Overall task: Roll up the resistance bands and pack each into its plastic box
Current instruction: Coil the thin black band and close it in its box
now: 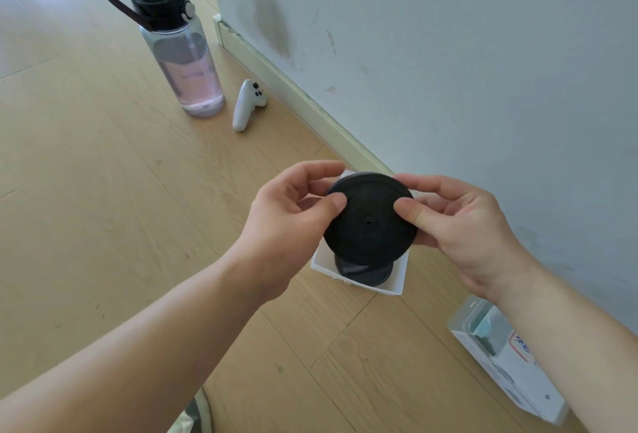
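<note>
A black resistance band rolled into a tight flat disc is held in the air between both hands. My left hand pinches its left edge with thumb and fingers. My right hand pinches its right edge the same way. Directly under the disc a white open box stands on the floor, with another dark rolled band partly visible inside it. A clear plastic box with a label and something teal inside lies at the lower right, partly hidden by my right forearm.
A clear water bottle with a black lid and strap stands on the wood floor at the upper left. A white handheld controller lies beside it. A grey wall with a skirting board runs along the right.
</note>
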A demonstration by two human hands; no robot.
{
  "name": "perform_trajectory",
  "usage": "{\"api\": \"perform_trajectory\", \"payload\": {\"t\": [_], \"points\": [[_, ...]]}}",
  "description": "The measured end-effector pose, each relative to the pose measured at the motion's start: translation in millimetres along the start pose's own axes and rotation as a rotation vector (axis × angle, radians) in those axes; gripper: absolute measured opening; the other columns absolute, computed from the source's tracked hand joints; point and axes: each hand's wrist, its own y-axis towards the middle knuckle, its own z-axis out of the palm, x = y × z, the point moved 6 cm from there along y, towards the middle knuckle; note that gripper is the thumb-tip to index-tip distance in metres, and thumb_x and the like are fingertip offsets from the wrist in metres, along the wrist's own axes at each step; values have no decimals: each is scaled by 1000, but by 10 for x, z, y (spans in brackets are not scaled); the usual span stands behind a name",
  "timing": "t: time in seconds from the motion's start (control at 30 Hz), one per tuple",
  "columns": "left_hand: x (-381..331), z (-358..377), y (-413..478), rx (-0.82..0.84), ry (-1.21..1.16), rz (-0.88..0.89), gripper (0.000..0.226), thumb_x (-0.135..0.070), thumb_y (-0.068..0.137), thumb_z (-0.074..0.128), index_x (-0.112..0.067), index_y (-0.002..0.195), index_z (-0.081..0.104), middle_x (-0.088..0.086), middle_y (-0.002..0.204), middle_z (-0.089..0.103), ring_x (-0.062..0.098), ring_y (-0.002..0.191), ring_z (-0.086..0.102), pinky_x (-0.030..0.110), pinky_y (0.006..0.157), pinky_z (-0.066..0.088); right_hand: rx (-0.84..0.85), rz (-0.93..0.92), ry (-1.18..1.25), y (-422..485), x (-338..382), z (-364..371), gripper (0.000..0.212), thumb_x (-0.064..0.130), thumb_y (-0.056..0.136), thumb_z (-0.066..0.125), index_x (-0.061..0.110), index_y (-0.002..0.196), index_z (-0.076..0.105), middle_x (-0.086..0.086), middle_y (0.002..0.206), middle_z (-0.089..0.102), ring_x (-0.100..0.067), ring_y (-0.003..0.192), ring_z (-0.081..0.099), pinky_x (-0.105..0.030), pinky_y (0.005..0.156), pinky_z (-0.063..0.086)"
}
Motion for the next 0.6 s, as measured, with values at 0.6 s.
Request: {"api": "perform_trajectory", "payload": {"t": [0.6], "points": [[186,6,-2,-16,-47,-72,32,-2,94,73,-30,110,76,5,100,69,21,89,77,45,87,65,-86,115,122,22,-292,-17,20,1,89,73,13,105,77,-16,94,80,-34,88,78,-43,72,65]]}}
